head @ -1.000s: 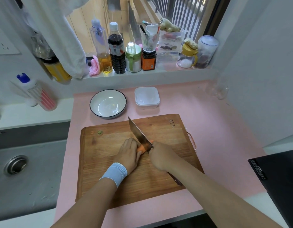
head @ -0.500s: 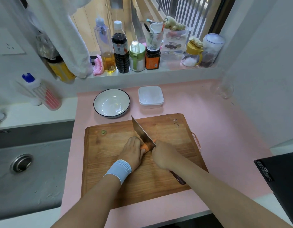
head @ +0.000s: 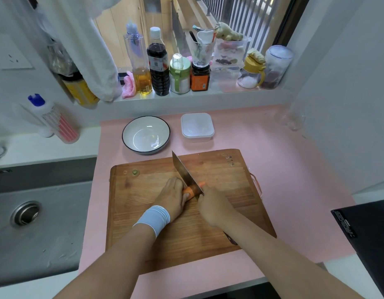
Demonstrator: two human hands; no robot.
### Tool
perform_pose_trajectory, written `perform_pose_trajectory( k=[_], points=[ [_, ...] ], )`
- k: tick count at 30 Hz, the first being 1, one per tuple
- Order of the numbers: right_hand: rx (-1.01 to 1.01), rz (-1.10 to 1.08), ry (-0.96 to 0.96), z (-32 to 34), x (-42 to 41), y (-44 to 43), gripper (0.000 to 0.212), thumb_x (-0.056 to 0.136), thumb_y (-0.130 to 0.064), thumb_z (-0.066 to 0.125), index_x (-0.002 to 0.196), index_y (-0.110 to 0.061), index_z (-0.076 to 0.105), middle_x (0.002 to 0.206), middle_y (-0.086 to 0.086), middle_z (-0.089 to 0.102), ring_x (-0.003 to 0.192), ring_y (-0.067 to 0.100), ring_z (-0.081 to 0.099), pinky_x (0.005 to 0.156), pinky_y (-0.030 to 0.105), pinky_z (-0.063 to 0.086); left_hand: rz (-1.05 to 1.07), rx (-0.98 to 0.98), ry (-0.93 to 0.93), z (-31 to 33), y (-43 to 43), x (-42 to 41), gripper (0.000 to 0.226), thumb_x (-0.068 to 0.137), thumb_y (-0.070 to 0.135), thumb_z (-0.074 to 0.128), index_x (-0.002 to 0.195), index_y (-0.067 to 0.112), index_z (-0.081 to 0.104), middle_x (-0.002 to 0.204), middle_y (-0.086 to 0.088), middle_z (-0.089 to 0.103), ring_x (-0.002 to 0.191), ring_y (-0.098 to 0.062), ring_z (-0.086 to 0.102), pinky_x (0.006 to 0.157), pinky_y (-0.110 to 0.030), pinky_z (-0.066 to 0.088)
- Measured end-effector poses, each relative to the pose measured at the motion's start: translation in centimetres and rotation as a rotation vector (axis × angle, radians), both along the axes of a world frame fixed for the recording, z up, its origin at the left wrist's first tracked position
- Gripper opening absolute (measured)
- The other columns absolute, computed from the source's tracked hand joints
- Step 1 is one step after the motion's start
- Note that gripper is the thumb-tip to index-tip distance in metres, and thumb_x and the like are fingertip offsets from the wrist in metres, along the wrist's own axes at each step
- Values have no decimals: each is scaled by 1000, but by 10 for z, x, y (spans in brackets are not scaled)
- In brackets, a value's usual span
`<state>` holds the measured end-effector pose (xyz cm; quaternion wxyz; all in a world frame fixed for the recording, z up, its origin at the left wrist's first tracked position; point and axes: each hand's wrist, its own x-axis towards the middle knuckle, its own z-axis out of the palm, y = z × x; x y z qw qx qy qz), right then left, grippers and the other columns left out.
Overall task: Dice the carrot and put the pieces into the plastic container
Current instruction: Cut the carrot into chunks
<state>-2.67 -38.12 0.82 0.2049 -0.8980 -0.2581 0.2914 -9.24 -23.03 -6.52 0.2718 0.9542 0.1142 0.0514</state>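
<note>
My left hand [head: 172, 198] lies palm down on the carrot [head: 192, 189], fingers curled close together and pressing it onto the cutting board [head: 143, 212]; a pale blue wristband [head: 153, 219] circles that wrist. My right hand [head: 213, 207] is closed in a fist around the handle of the knife [head: 185, 173], whose dark end pokes out under my forearm near the board's right edge. The blade runs from my fist up toward the board's far edge and sits across the carrot, just beside my left fingertips.

The pink counter [head: 284, 169] carries everything. To its left is the grey sink [head: 35, 223] with its round drain [head: 25, 213]; at its right near corner is a black appliance [head: 370, 238]. The wooden board fills the counter's middle, with a metal handle on its right edge. Beyond the board's far edge, toward the counter's back edge, stand a white bowl with a dark rim [head: 145, 134] and, just right of it, the plastic container [head: 197, 127], lid on, well apart from my hands. The windowsill above holds bottles and jars.

The carrot lies in the middle of the board, mostly hidden: only a short orange stretch shows between my two hands, on both sides of the blade. Two tiny scraps [head: 130, 172] rest near the board's far left corner
</note>
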Motion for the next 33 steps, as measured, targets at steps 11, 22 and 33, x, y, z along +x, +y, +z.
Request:
perform_pose_trajectory(
  k=[11, 22, 33],
  points=[
    [67, -54, -27, -18, -8, -2, 21, 104, -24, 40, 104, -14, 58, 109, 9, 61, 99, 24, 59, 88, 37, 49, -18, -7, -28, -5, 1, -1, 18, 96, 30, 52, 96, 14, 45, 99, 1, 42, 94, -15, 40, 88, -29, 38],
    [103, -74, 4, -15, -7, -5, 20, 105, -22, 39, 100, -15, 56, 102, 5, 60, 92, 21, 58, 79, 33, 45, 357, -295, -137, 6, 16, -31, 19, 92, 9, 51, 101, 26, 52, 107, 8, 53, 104, -12, 47, 96, -29, 40],
    [94, -86, -69, 1, -10, -7, 26, 105, -29, 37, 102, -20, 61, 92, 0, 62, 83, 20, 60, 74, 36, 51, 185, -196, -131, -1, 5, -46, 41, 68, 15, 78, 105, 19, 61, 108, 9, 50, 104, -13, 49, 96, -29, 42]
  ],
)
